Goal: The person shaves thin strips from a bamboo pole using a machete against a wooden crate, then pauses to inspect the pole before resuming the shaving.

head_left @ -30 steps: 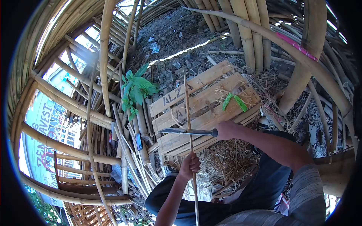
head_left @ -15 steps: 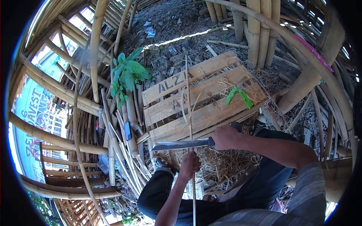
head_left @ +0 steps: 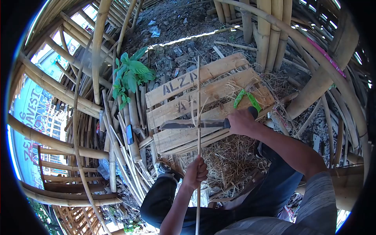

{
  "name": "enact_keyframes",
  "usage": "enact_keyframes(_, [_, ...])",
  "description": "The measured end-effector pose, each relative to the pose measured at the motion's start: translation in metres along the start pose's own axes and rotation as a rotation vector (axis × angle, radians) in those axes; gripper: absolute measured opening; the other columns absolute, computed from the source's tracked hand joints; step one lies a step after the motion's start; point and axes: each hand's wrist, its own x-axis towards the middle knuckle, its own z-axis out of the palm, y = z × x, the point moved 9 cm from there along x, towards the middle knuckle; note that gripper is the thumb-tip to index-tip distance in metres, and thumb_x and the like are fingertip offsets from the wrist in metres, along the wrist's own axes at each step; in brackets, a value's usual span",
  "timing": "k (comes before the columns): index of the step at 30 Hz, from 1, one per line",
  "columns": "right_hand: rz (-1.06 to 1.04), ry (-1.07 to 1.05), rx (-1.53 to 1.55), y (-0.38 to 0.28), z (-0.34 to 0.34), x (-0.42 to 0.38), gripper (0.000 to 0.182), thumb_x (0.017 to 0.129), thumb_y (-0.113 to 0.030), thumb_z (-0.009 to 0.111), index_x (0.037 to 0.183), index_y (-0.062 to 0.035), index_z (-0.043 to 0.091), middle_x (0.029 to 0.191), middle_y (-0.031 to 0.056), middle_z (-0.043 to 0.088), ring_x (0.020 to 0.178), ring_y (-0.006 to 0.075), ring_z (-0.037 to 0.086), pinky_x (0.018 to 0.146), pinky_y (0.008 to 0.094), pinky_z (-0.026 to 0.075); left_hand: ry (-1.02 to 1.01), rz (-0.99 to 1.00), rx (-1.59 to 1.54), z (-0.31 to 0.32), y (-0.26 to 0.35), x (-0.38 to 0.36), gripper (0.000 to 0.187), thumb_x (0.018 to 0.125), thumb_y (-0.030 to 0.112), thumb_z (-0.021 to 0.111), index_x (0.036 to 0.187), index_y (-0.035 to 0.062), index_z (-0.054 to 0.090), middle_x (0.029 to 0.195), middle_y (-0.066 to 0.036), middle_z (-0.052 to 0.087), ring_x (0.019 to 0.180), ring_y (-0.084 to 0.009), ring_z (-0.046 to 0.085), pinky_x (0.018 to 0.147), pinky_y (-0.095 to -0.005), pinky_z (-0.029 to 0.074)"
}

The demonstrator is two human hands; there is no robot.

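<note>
Head view: we record one person seated among bamboo poles, looking down at both hands.
Left hand: our left hand (head_left: 197, 172) is closed in a fist around a thin bamboo strip (head_left: 198, 102), gripping it low on its length.
Right hand: our right hand (head_left: 241, 122) is wrapped tight about the handle of a long knife (head_left: 192, 124); no fingers are loose.
Strip position: the bamboo strip stands near upright, its long axis running from below the left hand, up past the knife, to a free tip over the wooden pallet (head_left: 219, 68).
Knife position: the blade lies roughly level, pointing to the person's left, and crosses the strip almost at a right angle.
Key relation: the crossing point sits above the left hand and to the left of the right hand; the left hand is on the strip itself, while the right hand reaches it only through the blade. We cannot tell whether the edge is touching the strip or just beside it.
Surroundings: dry shavings (head_left: 231, 156) lie under the hands; a green object (head_left: 246, 100) rests on the pallet near the right hand; a leafy plant (head_left: 131, 74) grows well apart to the left.
</note>
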Motion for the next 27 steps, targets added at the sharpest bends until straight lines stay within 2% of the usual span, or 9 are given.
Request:
enact_keyframes(5, [-0.012, 0.011, 0.013, -0.003, 0.001, 0.0, 0.024, 0.062, -0.014, 0.063, 0.084, -0.0053, 0.065, 0.07, 0.0149, 0.064, 0.067, 0.0299, 0.065, 0.062, 0.041, 0.051, -0.008, 0.006, -0.062, 0.007, -0.011, 0.002, 0.037, 0.097, 0.043, 0.032, 0.07, 0.0178, 0.033, 0.053, 0.007, 0.023, 0.04, -0.0046, 0.019, 0.034, -0.0202, 0.014])
enact_keyframes(7, [-0.053, 0.097, -0.015, -0.003, 0.003, 0.003, 0.023, 0.064, -0.013, 0.061, 0.086, -0.0049, 0.064, 0.066, 0.014, 0.063, 0.062, 0.0295, 0.064, 0.057, 0.0401, 0.051, -0.009, 0.033, -0.063, 0.008, -0.009, 0.003, 0.037, 0.097, 0.043, 0.032, 0.071, 0.0176, 0.034, 0.054, 0.007, 0.023, 0.04, -0.0046, 0.019, 0.034, -0.0201, 0.014])
enact_keyframes(10, [-0.082, 0.197, -0.098, -0.004, 0.003, 0.005, 0.017, 0.066, -0.015, 0.061, 0.081, -0.0063, 0.061, 0.065, 0.0121, 0.064, 0.059, 0.0249, 0.065, 0.054, 0.0365, 0.05, -0.03, 0.029, -0.09, 0.007, -0.009, 0.005, 0.037, 0.097, 0.045, 0.032, 0.072, 0.0175, 0.035, 0.054, 0.007, 0.023, 0.04, -0.0042, 0.019, 0.034, -0.0198, 0.015])
enact_keyframes(13, [-0.142, 0.316, -0.158, -0.008, -0.003, 0.005, 0.014, 0.067, -0.014, 0.06, 0.079, -0.0065, 0.06, 0.063, 0.0118, 0.063, 0.056, 0.0238, 0.064, 0.052, 0.0361, 0.049, -0.104, 0.024, -0.161, 0.01, -0.009, 0.005, 0.036, 0.097, 0.044, 0.032, 0.073, 0.017, 0.036, 0.054, 0.007, 0.022, 0.041, -0.0037, 0.019, 0.033, -0.0189, 0.015])
enact_keyframes(17, [-0.167, 0.327, -0.16, -0.013, -0.004, 0.006, 0.013, 0.068, -0.012, 0.058, 0.079, -0.0059, 0.06, 0.062, 0.0121, 0.062, 0.056, 0.0237, 0.064, 0.051, 0.0361, 0.048, -0.199, 0.026, -0.233, 0.01, -0.006, 0.003, 0.035, 0.097, 0.042, 0.033, 0.074, 0.0157, 0.036, 0.054, 0.007, 0.023, 0.04, -0.0034, 0.019, 0.033, -0.018, 0.016])
enact_keyframes(20, [-0.218, 0.417, -0.216, -0.02, -0.013, 0.002, 0.015, 0.068, -0.012, 0.058, 0.082, -0.0051, 0.06, 0.062, 0.0119, 0.062, 0.056, 0.0236, 0.063, 0.051, 0.0357, 0.048, -0.276, 0.017, -0.268, 0.014, -0.004, -0.002, 0.035, 0.097, 0.042, 0.033, 0.075, 0.0152, 0.036, 0.054, 0.006, 0.023, 0.04, -0.0033, 0.019, 0.033, -0.0177, 0.016])
enact_keyframes(23, [-0.184, 0.347, -0.169, -0.026, -0.014, 0.001, 0.018, 0.068, -0.013, 0.059, 0.084, -0.0045, 0.062, 0.065, 0.0138, 0.063, 0.058, 0.0259, 0.064, 0.055, 0.0371, 0.05, -0.301, 0.015, -0.26, 0.01, 0.0, -0.006, 0.035, 0.097, 0.042, 0.033, 0.075, 0.0151, 0.037, 0.055, 0.006, 0.023, 0.04, -0.0034, 0.019, 0.033, -0.0177, 0.016])
enact_keyframes(25, [-0.117, 0.065, -0.004, -0.031, -0.004, -0.002, 0.021, 0.067, -0.016, 0.06, 0.084, -0.0038, 0.064, 0.069, 0.0169, 0.064, 0.064, 0.0296, 0.065, 0.061, 0.0403, 0.052, -0.292, 0.023, -0.238, 0.009, 0.004, -0.008, 0.034, 0.097, 0.042, 0.034, 0.076, 0.0152, 0.038, 0.055, 0.006, 0.024, 0.041, -0.0034, 0.019, 0.034, -0.0178, 0.016])
enact_keyframes(27, [-0.123, 0.001, 0.055, -0.043, 0.004, -0.012, 0.022, 0.067, -0.018, 0.06, 0.083, -0.0036, 0.065, 0.071, 0.0178, 0.064, 0.067, 0.0313, 0.065, 0.064, 0.0417, 0.052, -0.046, 0.078, -0.037, -0.009, 0.008, -0.008, 0.034, 0.097, 0.042, 0.035, 0.077, 0.0156, 0.039, 0.056, 0.007, 0.024, 0.041, -0.0037, 0.019, 0.035, -0.0187, 0.015])
